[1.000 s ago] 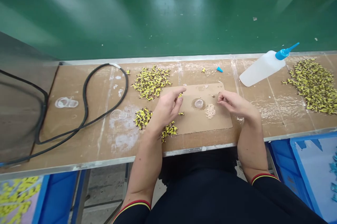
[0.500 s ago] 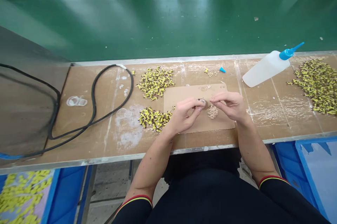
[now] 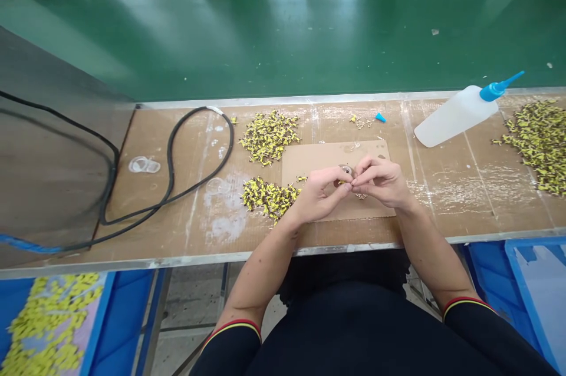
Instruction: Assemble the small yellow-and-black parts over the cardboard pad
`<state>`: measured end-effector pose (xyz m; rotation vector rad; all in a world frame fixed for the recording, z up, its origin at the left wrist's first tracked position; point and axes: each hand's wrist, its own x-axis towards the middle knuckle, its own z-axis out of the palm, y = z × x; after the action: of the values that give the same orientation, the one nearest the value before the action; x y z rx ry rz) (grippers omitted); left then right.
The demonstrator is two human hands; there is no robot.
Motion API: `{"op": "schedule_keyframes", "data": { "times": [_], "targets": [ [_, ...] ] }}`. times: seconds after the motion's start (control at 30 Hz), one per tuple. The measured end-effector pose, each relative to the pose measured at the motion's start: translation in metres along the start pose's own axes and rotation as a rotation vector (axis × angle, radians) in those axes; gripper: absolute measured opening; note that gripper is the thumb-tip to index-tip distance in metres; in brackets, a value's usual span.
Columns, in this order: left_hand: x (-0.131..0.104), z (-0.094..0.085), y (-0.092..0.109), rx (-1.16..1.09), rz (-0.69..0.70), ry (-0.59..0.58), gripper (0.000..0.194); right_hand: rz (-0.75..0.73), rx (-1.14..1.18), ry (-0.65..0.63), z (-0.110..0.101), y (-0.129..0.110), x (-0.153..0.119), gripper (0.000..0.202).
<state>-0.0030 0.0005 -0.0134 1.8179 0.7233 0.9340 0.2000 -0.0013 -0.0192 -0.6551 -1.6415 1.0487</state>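
Observation:
Over the cardboard sheet (image 3: 305, 155), my left hand (image 3: 325, 190) and my right hand (image 3: 381, 181) meet fingertip to fingertip. A tiny yellow-and-dark piece (image 3: 342, 182) shows between my left thumb and forefinger, mostly hidden. My right thumb and forefinger are pinched against the left fingertips; whatever they hold is too small to make out. Just behind the fingers sits a small round dish (image 3: 346, 169), partly covered. Below my right fingers, a little heap of beige bits (image 3: 361, 195) is largely hidden. Left of my left hand lies a pile of yellow-and-dark pieces (image 3: 267, 198).
Another such pile (image 3: 269, 135) lies farther back, and a larger one (image 3: 542, 143) at far right. A white squeeze bottle (image 3: 457, 116) lies tilted near a blue cap (image 3: 381, 118). A black cable (image 3: 170, 155) loops at left beside clear plastic cups (image 3: 144, 165). Blue bins (image 3: 128, 323) stand below.
My right hand has moved left and its fingertips now meet those of my left hand, covering most of the beige heap. The whole view has shifted slightly.

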Motion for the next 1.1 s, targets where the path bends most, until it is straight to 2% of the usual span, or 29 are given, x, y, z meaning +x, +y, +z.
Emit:
{"op": "schedule_keyframes", "data": {
  "times": [0.27, 0.4, 0.53, 0.6, 0.67, 0.87, 1.1],
  "targets": [
    [0.002, 0.000, -0.004, -0.013, 0.080, 0.060, 0.028, -0.016, -0.148, 0.016, 0.004, -0.001, -0.001, 0.001],
    [0.003, 0.002, -0.006, 0.000, 0.095, 0.100, 0.026, 0.022, -0.184, -0.010, 0.001, -0.004, -0.001, 0.009],
    [0.002, -0.003, -0.013, -0.068, -0.029, 0.263, 0.025, 0.109, -0.335, 0.001, -0.012, -0.003, 0.001, 0.008],
    [0.001, -0.007, -0.019, -0.128, -0.089, 0.365, 0.025, 0.183, -0.445, -0.026, -0.018, 0.001, 0.001, 0.009],
    [0.001, -0.011, -0.023, -0.174, -0.116, 0.414, 0.021, 0.239, -0.527, -0.054, -0.022, 0.005, 0.002, 0.009],
    [0.003, -0.012, -0.024, -0.254, -0.147, 0.382, 0.039, 0.334, -0.565, -0.020, -0.017, 0.012, 0.002, 0.010],
    [0.004, -0.013, -0.021, -0.161, -0.181, 0.394, 0.017, 0.430, -0.522, 0.058, -0.012, 0.012, 0.003, 0.009]
  ]
}}
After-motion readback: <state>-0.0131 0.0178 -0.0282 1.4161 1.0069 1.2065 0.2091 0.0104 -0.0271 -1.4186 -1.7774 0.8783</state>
